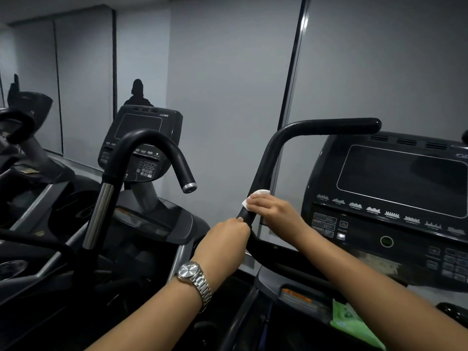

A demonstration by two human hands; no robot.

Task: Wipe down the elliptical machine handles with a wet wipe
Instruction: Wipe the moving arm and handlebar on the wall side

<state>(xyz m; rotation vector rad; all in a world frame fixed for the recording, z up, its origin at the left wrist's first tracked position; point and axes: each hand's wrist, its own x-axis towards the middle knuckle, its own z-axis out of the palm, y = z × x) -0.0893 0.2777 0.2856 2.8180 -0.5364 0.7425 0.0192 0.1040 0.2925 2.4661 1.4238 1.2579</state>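
White wet wipe [256, 195] pressed against the black elliptical handle [268, 153] midway up its stem, right grip [273, 209] closed over the wipe, left grip [226, 239] curled round the handle just below, silver watch [193, 274] on the left wrist, green packet [352, 323] beneath the console [395, 188].

A gym, with a row of cardio machines. Just right of the right hand [271, 209], a dark console [395, 178] with a blank screen, a line of programme-profile icons and keypads. In the grip of the left hand [222, 239], a black padded handle [329, 126] curving up and over. Left of that hand, a second machine of the same kind: matching console [138, 124], hooked black handle [177, 160] on a chrome tube [100, 214]. Farther left, part of a third machine [22, 117]. Beyond the hands, grey wall panels [228, 72] split by dark vertical strips.
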